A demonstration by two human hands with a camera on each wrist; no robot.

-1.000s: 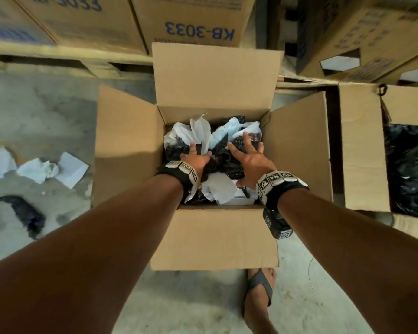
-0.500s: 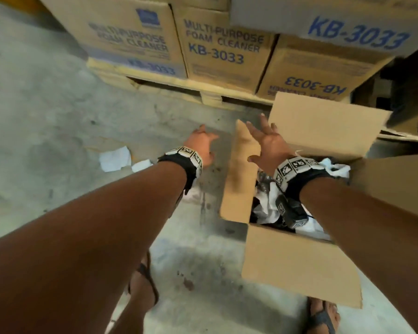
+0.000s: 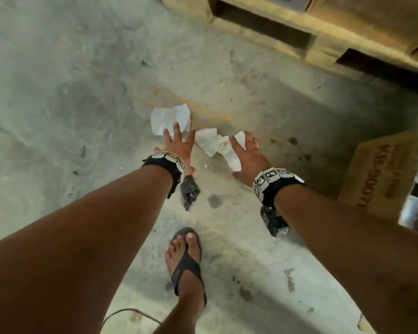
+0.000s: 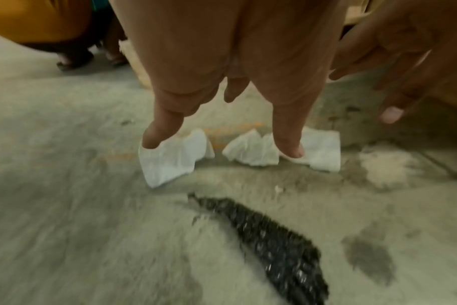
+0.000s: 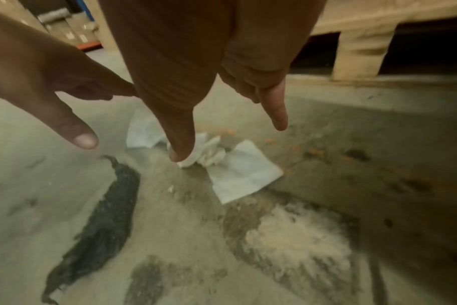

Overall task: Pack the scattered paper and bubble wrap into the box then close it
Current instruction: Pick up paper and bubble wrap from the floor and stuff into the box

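Left hand (image 3: 179, 145) fingers spread, holding nothing, above the flat creased white paper sheet (image 3: 170, 118) that lies just past its fingertips on the grey concrete floor (image 3: 58, 92); strip of black bubble wrap (image 3: 189, 192) on the floor under that wrist. Between the hands, crumpled white paper wad (image 3: 212, 143). Right hand (image 3: 247, 156) also splayed and empty, fingertips over the wad's right end. Brown printed cardboard box (image 3: 381, 174) well off to the right of the right hand, flap up, cut by the frame edge. Judged: partway; three floor pieces not yet gathered, box not closed. Box contents barely visible; wrist views blurred, so fingertip contact with paper unclear; wad may be two sheets, cannot tell
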